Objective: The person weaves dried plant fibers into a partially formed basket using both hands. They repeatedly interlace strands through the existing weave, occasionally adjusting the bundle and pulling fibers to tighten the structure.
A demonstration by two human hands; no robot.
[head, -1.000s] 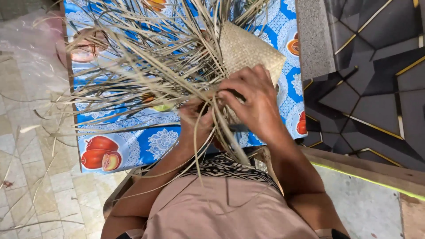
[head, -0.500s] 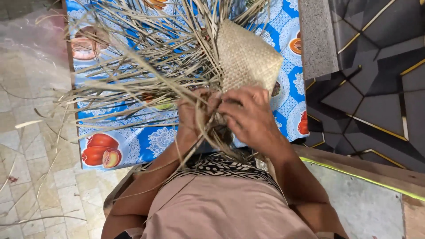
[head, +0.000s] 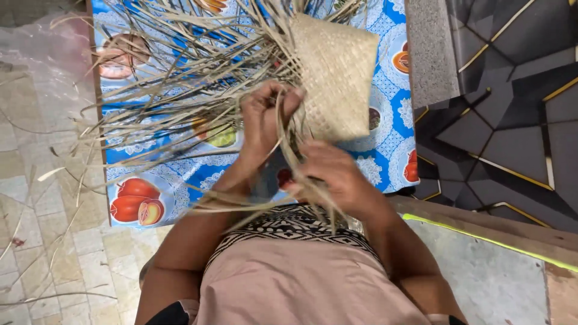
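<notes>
A left hand [head: 263,117] pinches pale dried leaf strips [head: 180,78] beside the tan woven palm mat [head: 337,66], while the right hand [head: 328,171] grips trailing strands taut below its fingers.

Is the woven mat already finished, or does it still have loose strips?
Unfinished. The woven mat has a tight patch only; many loose strips fan out, and the left hand and right hand grip some.

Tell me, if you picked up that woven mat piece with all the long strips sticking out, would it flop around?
The woven mat piece would probably hold its flat shape, since its strips are tightly interlaced. The loose strips look thin and bendy; they droop and splay, so they would likely flop. It seems light: the left hand and right hand hold it up by one edge.
</notes>
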